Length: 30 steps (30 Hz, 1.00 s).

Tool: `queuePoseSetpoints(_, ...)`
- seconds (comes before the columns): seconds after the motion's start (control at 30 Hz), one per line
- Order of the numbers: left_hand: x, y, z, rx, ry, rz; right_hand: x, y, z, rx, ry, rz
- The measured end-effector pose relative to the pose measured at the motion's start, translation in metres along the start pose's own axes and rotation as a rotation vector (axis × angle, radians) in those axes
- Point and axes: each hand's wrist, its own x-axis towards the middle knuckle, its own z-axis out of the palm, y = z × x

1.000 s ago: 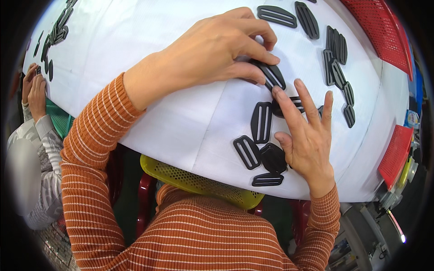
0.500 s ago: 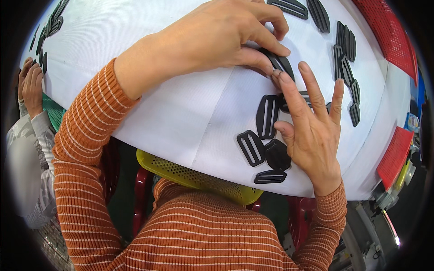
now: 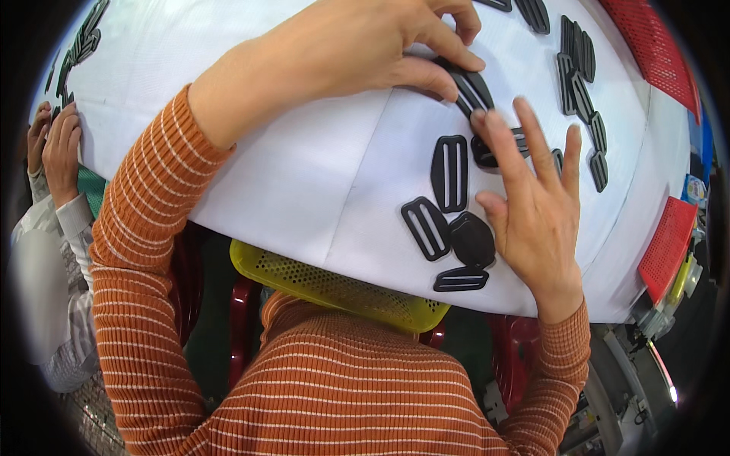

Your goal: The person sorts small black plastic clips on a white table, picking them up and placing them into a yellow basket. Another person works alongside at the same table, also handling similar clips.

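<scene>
My left hand (image 3: 357, 53) reaches over the white tabletop (image 3: 281, 182) from the left. Its thumb and forefinger are closed on opposite edges of a black slotted strap buckle (image 3: 473, 87). The forefinger of my right hand (image 3: 536, 213) touches or nearly touches that buckle's near end; its other fingers are spread. Partly under this hand lies another black buckle (image 3: 484, 154). Closer to me sit a long slotted buckle (image 3: 450, 175), a shorter slotted one (image 3: 426, 228), a solid-looking dark oval piece (image 3: 471, 240) and a small slotted one (image 3: 461, 279).
More black buckles (image 3: 582, 99) lie in a loose row at the right. Red perforated baskets (image 3: 654, 53) stand along the right side. A yellow perforated basket (image 3: 334, 289) is between me and the table edge. At far left, another person's hands (image 3: 61, 152) handle black pieces (image 3: 80, 45).
My left thumb and right forefinger, touching before, are now slightly apart. My left fingers stay on the buckle. The buckles and table edge sit a little higher in the picture.
</scene>
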Motion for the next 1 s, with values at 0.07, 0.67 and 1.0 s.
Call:
queuePoseSetpoints(0.07, 0.003, 0.003, -0.001, 0.008, -0.019, -0.017, 0.010, -0.002, 0.004, -0.026, 0.055, 0.002)
queuePoseSetpoints(0.67, -0.007, 0.024, -0.006, 0.231, 0.071, 0.005, -0.032, -0.012, -0.022, 0.007, 0.197, 0.046)
queuePoseSetpoints(1.0, -0.006, 0.053, 0.005, 0.072, 0.271, -0.380, -0.085, -0.032, 0.028, 0.317, 0.617, 0.406)
